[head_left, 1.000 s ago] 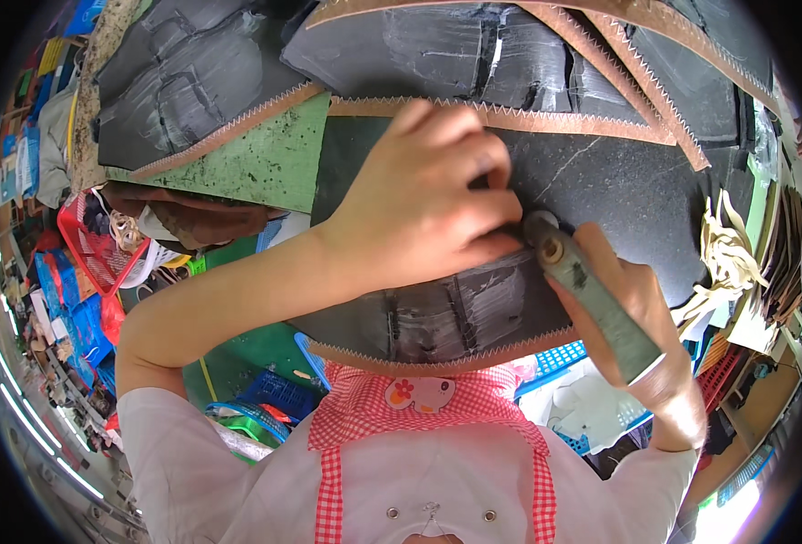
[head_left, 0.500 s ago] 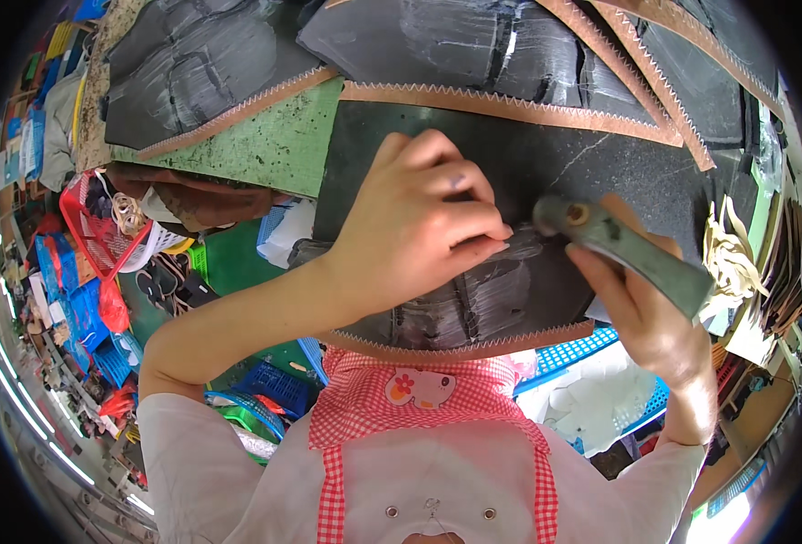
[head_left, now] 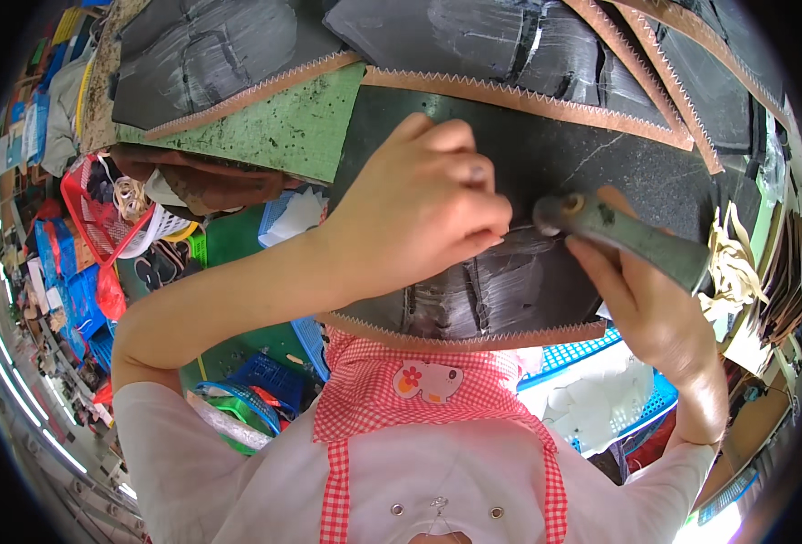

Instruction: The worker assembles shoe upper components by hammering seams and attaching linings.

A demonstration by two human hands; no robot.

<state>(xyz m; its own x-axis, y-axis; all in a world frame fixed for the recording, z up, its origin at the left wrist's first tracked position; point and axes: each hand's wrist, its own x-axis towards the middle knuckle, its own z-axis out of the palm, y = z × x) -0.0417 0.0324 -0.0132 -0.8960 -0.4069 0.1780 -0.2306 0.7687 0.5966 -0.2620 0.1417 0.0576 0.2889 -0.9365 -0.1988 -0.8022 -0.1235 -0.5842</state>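
Observation:
A dark flexible panel (head_left: 519, 295) with whitish brush streaks and a brown zigzag-edged strip along its near side lies in front of me. My left hand (head_left: 437, 195) is closed over its far edge, fingers curled and pressed together; the fingertips' undersides are hidden. My right hand (head_left: 646, 299) grips a hammer (head_left: 646, 240) with a grey-green metal head, round face toward the left fingertips and broad end toward the lower right. The round face is low at the panel's edge, just right of my left fingers; I cannot tell whether it touches. The hammer's handle is mostly hidden.
Similar streaked panels (head_left: 206, 59) with brown strips lie across the far side of the dark work surface (head_left: 636, 172). Pale strips (head_left: 732, 258) hang at the right. A red basket (head_left: 92, 218) stands at left, a blue crate (head_left: 659, 399) below right.
The whole view has shifted slightly, the bench moving right and up in the picture. The hammer's broad end sits a little higher. Both hands keep much the same hold.

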